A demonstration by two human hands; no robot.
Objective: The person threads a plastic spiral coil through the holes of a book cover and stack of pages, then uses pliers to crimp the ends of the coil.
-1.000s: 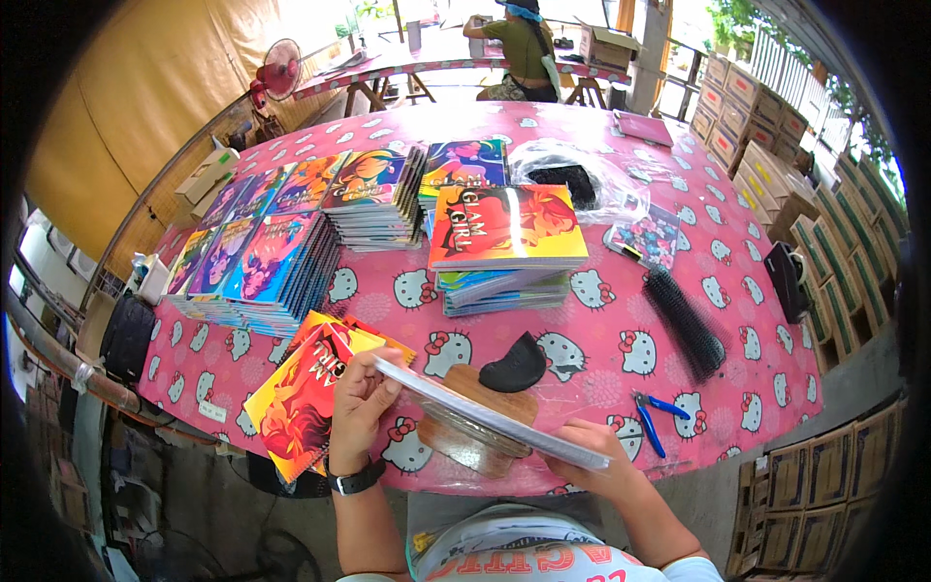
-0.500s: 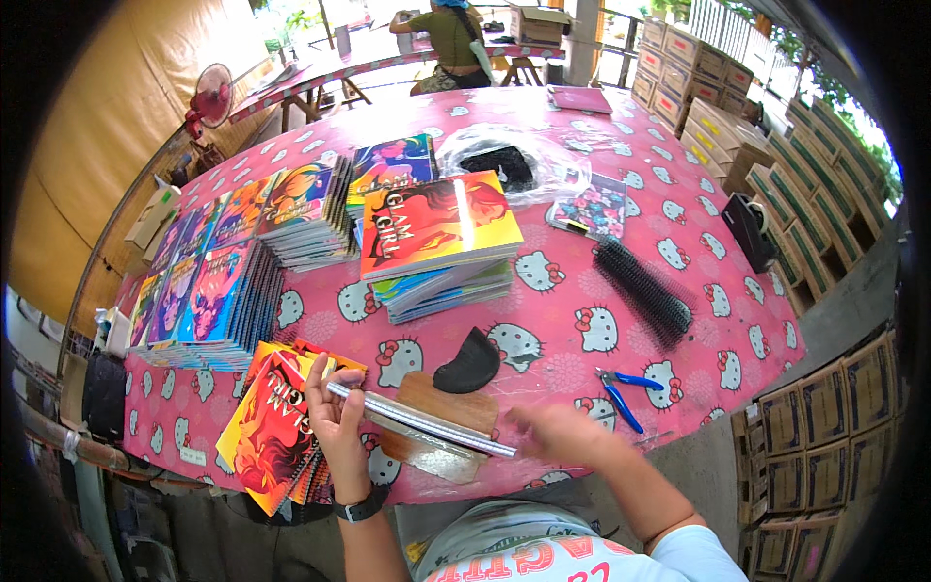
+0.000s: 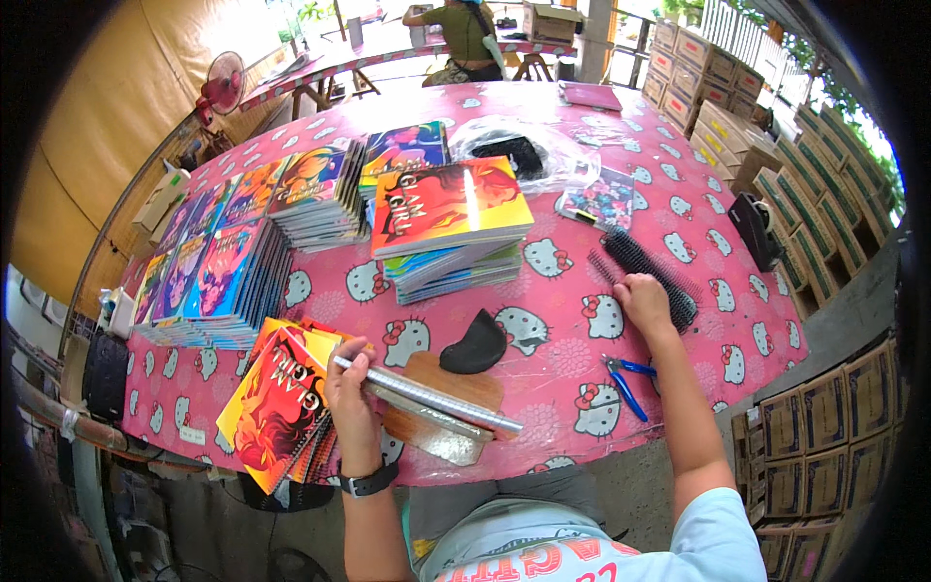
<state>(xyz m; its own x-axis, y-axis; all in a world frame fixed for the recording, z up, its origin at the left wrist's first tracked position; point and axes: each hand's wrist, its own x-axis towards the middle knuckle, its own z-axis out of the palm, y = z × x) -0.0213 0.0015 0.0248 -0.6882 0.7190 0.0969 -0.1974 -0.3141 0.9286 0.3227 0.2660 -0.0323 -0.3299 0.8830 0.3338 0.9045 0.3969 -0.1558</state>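
My left hand [image 3: 352, 398] grips one end of an unbound notebook [image 3: 441, 400], turned so that its pale, finely marked edge faces up. This notebook is above a brown wooden board [image 3: 412, 427] with a shiny metallic strip near the table's front edge. Over on the right, my right hand [image 3: 645, 301] is closed at a pile of black spiral binding coils [image 3: 669, 283]. One thin coil [image 3: 606, 269] sticks out from its fingers. Left of my left hand lies a fanned heap of spiral-bound notebooks [image 3: 276, 398] with red and yellow covers.
Notebook stacks [image 3: 218, 276] fill the table's left side, with another stack [image 3: 451, 209] mid-table. A black curved pad [image 3: 475, 341], blue-handled pliers [image 3: 628, 386], a clear plastic bag [image 3: 572, 160] and a tape dispenser [image 3: 754, 233] lie about. Cardboard boxes [image 3: 815, 407] stand at right; another person [image 3: 465, 39] works behind.
My right hand has moved away from the notebook, up and right to the coil pile, and closed on a coil. My left hand still holds the notebook, now tilted slightly differently.
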